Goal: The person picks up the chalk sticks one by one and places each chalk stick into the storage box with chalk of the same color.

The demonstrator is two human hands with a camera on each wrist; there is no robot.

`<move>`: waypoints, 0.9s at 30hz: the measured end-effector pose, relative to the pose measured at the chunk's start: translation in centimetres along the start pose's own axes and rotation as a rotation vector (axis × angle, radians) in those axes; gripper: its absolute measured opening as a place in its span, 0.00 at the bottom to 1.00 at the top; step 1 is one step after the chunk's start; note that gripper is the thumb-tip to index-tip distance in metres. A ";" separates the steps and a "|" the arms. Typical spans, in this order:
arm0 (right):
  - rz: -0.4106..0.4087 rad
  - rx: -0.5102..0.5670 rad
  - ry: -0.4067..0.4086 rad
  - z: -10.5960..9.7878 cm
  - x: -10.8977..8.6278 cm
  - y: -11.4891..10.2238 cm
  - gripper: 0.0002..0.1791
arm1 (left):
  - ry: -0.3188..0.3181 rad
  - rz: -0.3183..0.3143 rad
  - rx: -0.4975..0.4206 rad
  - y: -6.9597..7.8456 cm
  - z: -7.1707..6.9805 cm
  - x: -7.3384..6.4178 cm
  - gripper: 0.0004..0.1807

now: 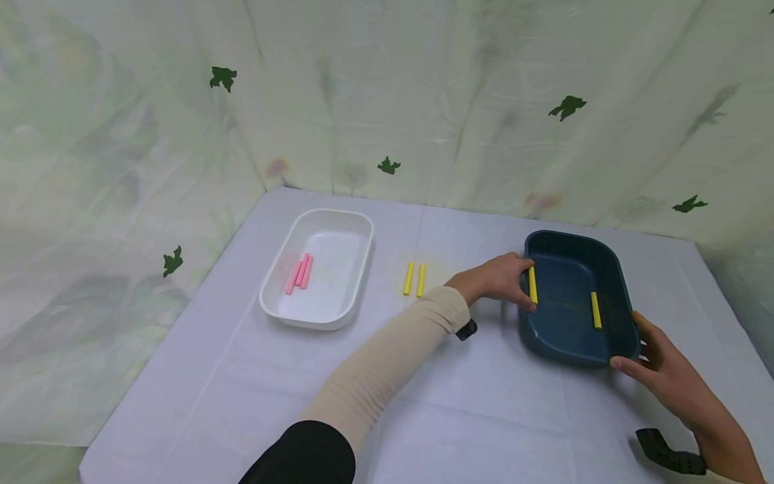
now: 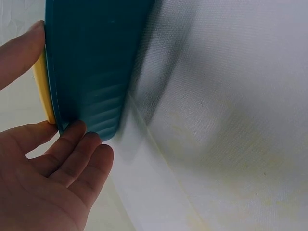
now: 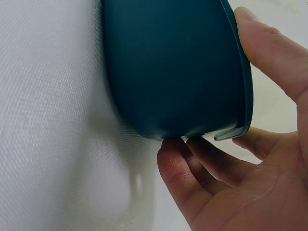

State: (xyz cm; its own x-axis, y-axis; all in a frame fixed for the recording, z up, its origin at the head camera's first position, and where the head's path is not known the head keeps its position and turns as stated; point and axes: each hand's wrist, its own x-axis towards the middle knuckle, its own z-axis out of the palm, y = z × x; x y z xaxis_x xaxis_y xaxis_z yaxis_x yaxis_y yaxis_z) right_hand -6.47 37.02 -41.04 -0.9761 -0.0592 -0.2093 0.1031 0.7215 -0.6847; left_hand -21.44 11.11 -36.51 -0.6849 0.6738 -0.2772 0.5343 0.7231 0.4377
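My left hand (image 1: 498,277) is at the left rim of a dark blue tray (image 1: 562,339). Thumb and index finger pinch a yellow chalk stick (image 1: 533,286) by its ends, just inside that rim. In the left wrist view the other fingers (image 2: 91,159) lie against the tray's outer wall. A second yellow chalk stick (image 1: 595,310) lies inside the tray, toward its right side. My right hand (image 1: 668,373) holds the tray's near right corner, thumb and fingers spread around it, as the right wrist view also shows.
A white tray (image 1: 329,319) with several pink chalk sticks (image 1: 300,272) stands on the left. Two yellow chalk sticks (image 1: 414,279) lie on the white tablecloth (image 1: 459,417) between the trays. Behind the table hangs a pale patterned curtain (image 1: 423,101).
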 end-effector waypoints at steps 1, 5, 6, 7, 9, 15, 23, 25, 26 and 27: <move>0.001 -0.001 -0.001 0.0 0.0 0.0 0.54 | 0.001 0.000 -0.003 0.0 0.0 0.0 0.48; 0.008 -0.008 -0.002 0.0 0.0 0.0 0.54 | -0.004 0.001 -0.001 0.0 0.0 0.0 0.49; 0.010 -0.009 -0.001 0.1 0.0 0.0 0.54 | -0.008 0.000 -0.002 0.0 0.0 -0.1 0.49; 0.012 -0.011 0.002 0.1 0.0 0.0 0.54 | -0.012 0.002 -0.002 0.0 -0.1 -0.1 0.49; 0.015 -0.011 0.007 0.2 0.0 0.0 0.54 | -0.014 0.011 -0.005 -0.2 -0.2 -0.3 0.49; -0.005 -0.009 0.003 0.0 0.1 -0.1 0.54 | 0.018 0.027 0.043 -2.4 -1.4 -1.7 0.45; -0.010 -0.033 0.019 0.1 0.2 -0.1 0.54 | 0.034 -0.030 0.165 -7.1 -3.9 -4.4 0.37; -0.005 -0.033 0.016 0.1 0.1 0.0 0.54 | 0.020 -0.049 0.178 -8.1 -4.3 -5.1 0.37; -0.002 -0.031 0.014 0.1 0.1 0.0 0.54 | 0.014 -0.057 0.188 -8.6 -4.5 -5.3 0.37; 0.001 -0.030 0.012 0.1 0.0 0.0 0.54 | 0.010 -0.060 0.199 -9.0 -4.6 -5.6 0.37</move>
State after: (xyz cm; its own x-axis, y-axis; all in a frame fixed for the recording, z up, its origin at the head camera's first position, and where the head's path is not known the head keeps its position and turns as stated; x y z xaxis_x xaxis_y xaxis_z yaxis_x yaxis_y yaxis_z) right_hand -6.49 36.97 -41.14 -0.9782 -0.0505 -0.2012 0.0982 0.7417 -0.6635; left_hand -24.69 0.14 -34.94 -0.7228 0.6277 -0.2891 0.5791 0.7784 0.2423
